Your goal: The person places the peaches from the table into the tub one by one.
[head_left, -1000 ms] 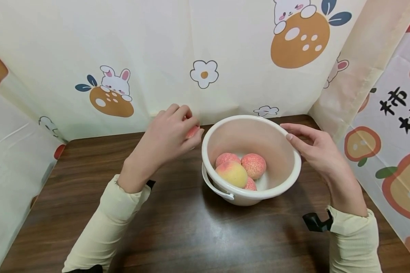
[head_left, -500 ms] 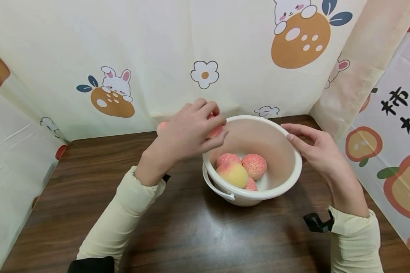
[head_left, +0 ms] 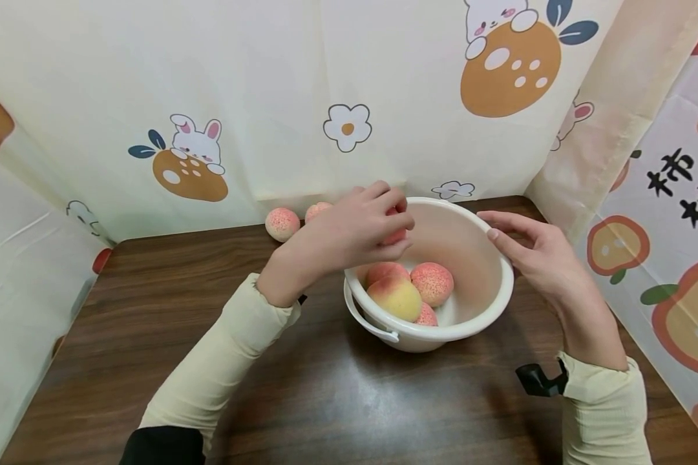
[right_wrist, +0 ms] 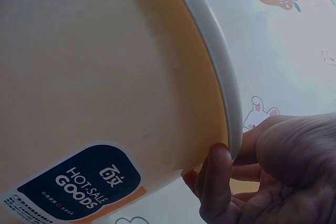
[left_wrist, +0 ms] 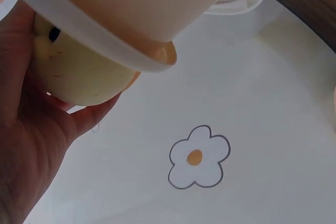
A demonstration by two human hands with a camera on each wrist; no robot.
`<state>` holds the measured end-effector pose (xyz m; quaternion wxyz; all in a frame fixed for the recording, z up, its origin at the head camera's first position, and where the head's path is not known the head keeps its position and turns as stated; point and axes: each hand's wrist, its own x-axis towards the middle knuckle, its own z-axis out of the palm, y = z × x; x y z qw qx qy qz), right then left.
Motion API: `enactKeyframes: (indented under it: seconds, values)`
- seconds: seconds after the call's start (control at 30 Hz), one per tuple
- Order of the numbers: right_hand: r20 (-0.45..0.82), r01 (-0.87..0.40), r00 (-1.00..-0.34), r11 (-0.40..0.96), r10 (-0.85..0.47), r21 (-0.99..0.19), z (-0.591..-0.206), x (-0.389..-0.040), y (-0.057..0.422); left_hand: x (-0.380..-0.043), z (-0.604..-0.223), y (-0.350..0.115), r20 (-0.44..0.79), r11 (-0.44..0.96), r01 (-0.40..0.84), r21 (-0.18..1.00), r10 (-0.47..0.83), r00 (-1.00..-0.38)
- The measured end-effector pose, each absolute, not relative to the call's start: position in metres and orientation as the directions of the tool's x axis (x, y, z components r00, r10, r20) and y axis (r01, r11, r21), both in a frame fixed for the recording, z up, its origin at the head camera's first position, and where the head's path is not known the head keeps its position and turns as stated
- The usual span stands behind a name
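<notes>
My left hand (head_left: 355, 229) holds a pinkish peach (head_left: 394, 236) above the left rim of a cream plastic bucket (head_left: 477, 319). In the left wrist view this peach (left_wrist: 79, 74) shows a pale yellow side with a dark spot, partly covered by the bucket rim. My right hand (head_left: 538, 255) pinches the bucket's right rim, thumb on one side and fingers on the other. Inside the bucket lie several peaches, a yellow one (head_left: 397, 298) on top and a speckled pink one (head_left: 433, 283) beside it.
Two more peaches, one speckled (head_left: 282, 224) and one partly hidden by the left hand (head_left: 317, 210), sit at the back edge of the dark wooden table (head_left: 151, 310). The bucket's handle (head_left: 368, 323) hangs on its left side. A printed curtain (head_left: 256, 77) stands behind.
My left hand has carried the peach rightward from the back of the table to over the bucket's rim, uncovering two peaches behind it. The right hand and bucket have stayed put.
</notes>
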<state>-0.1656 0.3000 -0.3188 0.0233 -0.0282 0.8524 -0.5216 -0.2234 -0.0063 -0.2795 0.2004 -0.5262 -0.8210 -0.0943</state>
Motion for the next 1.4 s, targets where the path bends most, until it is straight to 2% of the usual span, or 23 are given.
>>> enactKeyframes:
  seconds: [0.17,0.23,0.43,0.8,1.07,1.23,1.4]
  values:
    - [-0.011,-0.023,-0.997,0.437,-0.076,-0.899,-0.319,-0.166,0.300,-0.229,-0.284,0.003,0.397,0.344,0.937,-0.052,0.869,-0.297]
    - [-0.013,-0.020,-0.997,0.429,-0.075,-0.903,-0.319,-0.166,0.300,-0.230,-0.287,0.005,0.370,0.330,0.943,-0.029,0.881,-0.297]
    - [-0.009,-0.026,-0.997,0.431,-0.078,-0.902,-0.320,-0.165,0.299,-0.231,-0.295,0.010,0.250,0.362,0.931,0.039,0.899,-0.360]
    - [-0.010,-0.023,-0.997,0.437,-0.073,-0.899,-0.319,-0.164,0.299,-0.233,-0.301,0.016,0.167,0.391,0.917,0.077,0.902,-0.398]
    - [-0.008,-0.023,-0.997,0.437,-0.070,-0.899,-0.319,-0.164,0.298,-0.234,-0.300,0.023,0.057,0.464,0.879,0.107,0.880,-0.471]
    - [-0.006,-0.025,-0.998,0.436,-0.069,-0.900,-0.319,-0.165,0.299,-0.234,-0.301,0.027,0.040,0.476,0.875,0.083,0.876,-0.480]
    - [-0.006,-0.025,-0.998,0.437,-0.068,-0.899,-0.319,-0.165,0.299,-0.232,-0.301,0.030,0.056,0.503,0.864,0.005,0.863,-0.502]
